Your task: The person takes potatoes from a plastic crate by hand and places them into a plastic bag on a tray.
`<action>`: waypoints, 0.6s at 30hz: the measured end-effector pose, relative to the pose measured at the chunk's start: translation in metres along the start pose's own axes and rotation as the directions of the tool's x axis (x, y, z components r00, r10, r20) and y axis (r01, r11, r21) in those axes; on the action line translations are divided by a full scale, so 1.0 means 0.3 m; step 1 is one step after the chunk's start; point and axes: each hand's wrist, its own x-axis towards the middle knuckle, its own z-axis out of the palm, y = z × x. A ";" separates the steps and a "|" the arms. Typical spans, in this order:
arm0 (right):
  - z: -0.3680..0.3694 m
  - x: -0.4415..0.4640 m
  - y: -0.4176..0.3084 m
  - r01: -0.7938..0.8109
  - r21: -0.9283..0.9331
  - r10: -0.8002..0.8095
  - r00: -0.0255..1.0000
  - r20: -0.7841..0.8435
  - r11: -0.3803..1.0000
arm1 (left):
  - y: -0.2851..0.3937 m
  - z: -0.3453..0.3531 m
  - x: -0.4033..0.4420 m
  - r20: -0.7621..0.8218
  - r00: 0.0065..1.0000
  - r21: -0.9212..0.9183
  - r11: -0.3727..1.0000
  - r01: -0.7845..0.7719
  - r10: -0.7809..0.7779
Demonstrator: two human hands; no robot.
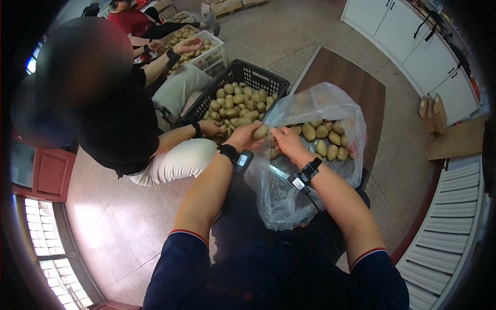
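Note:
My left hand [244, 136] holds a potato [261, 132] between the black crate and the clear plastic bag. Close on its right, my right hand [287, 143] pinches the near-left edge of the bag [345, 107]. Several potatoes [331, 139] lie inside the bag, which rests partly on a dark wooden table [356, 77] and hangs down toward my lap. The black crate [263, 78] at the left of the table is filled with potatoes [237, 101]. Part of another potato shows under my right hand.
At the left sits a co-worker in a black shirt [116, 121], one hand [211, 128] at the black crate's near side. Beyond are a white crate [216, 58] of potatoes and another person in red [129, 21]. White cabinets [400, 31] and a radiator [444, 232] line the right.

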 end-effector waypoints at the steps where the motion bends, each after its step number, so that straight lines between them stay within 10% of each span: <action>1: -0.008 0.005 0.026 0.132 -0.220 -0.153 0.985 -0.078 0.967 | 0.001 -0.012 0.005 0.000 1.000 -0.002 1.000 0.006 -0.006; 5: -0.067 -0.002 0.092 0.156 -0.686 -0.343 0.928 -0.146 0.711 | 0.006 -0.077 0.024 -0.287 0.956 -0.170 0.979 -0.117 0.064; 11: -0.096 -0.040 0.090 0.246 -0.883 -0.448 0.893 0.046 0.400 | 0.030 -0.105 0.026 -0.616 0.769 -0.262 0.877 -0.404 0.170; 14: -0.076 -0.034 0.094 0.353 -0.884 -0.465 0.866 0.185 0.305 | 0.045 -0.088 0.007 -0.678 0.721 -0.002 0.980 -0.198 0.144; 18: -0.028 -0.021 0.117 0.427 -0.873 -0.563 0.792 0.235 0.237 | -0.062 -0.274 0.169 -0.175 0.955 0.122 0.968 -0.221 0.240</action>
